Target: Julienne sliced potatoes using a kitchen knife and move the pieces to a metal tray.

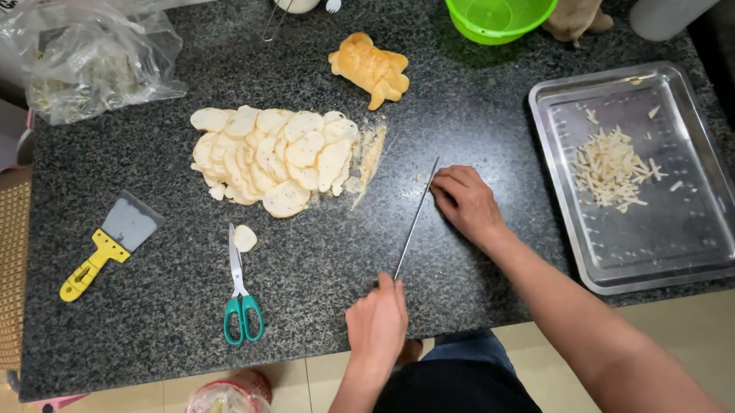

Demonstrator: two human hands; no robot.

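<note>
My left hand (377, 323) is shut on the handle of a long thin knife (416, 219) whose blade runs up and to the right across the dark granite counter (320, 258). My right hand (465, 202) rests knuckles-up on the counter with its fingers curled, touching the right side of the blade near its tip. What lies under those fingers is hidden. A pile of pale round slices (275, 161) lies to the upper left of the blade, with thin shavings along its right edge.
A steel tray (708, 241) at the right holds pale shredded strips (614, 169). Teal scissors (239, 296) and a single slice (245, 237) lie left of the knife. Also here: a yellow-handled scraper (105, 247), a yellow lump (370, 66), a green colander (501, 6) and a plastic bag (88, 53).
</note>
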